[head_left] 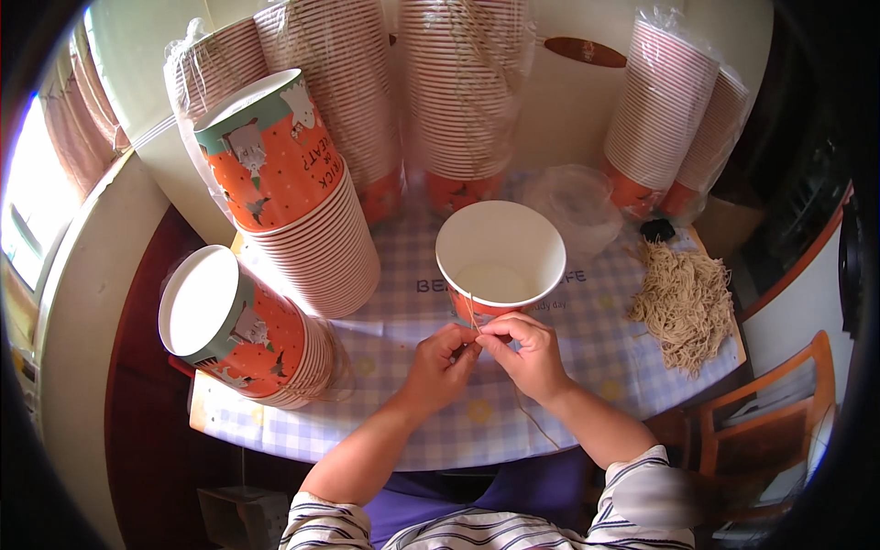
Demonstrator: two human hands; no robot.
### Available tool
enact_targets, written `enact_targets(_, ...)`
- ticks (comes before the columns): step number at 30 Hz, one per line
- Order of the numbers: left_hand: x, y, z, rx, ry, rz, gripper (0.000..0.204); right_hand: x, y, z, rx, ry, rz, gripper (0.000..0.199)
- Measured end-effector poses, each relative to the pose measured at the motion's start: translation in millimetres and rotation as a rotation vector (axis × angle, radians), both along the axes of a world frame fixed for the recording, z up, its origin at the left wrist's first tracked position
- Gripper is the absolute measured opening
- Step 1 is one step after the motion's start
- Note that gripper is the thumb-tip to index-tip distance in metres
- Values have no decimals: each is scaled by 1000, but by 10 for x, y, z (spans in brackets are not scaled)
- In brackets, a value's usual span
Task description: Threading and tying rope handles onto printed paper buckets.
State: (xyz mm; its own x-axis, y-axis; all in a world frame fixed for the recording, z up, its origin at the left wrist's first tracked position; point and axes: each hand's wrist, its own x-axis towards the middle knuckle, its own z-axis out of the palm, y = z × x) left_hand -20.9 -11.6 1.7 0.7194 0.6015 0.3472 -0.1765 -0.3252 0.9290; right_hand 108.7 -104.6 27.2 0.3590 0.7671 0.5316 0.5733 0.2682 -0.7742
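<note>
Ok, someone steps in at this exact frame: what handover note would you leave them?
Left hand and right hand: both pinch a thin string at the near rim of the open paper cup on the checked tablecloth.
Nearby: a pile of cut strings to the right, cup stacks left and behind.
Done: string reaches the rim.
Left: whether it is tied cannot be told; the stacked cups show no strings.

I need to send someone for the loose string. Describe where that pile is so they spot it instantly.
Start at the checked tablecloth. Go to its right edge, below the bagged cup stacks. The string pile lies there: a tan, tangled heap of short strands, the only loose fibrous thing among smooth paper cups.
</note>
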Motion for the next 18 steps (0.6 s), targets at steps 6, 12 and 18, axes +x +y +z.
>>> enact_targets(6,-31,85,-22,-214,79,-76,12,39,-1,-94,92,-149,-59,10)
enact_targets(12,10,93,-59,-351,-27,-24,13,42,-77,-160,-132,144,77,6)
enact_targets(18,35,89,-53,-351,80,-8,10,143,-63,-228,-397,425,244,14)
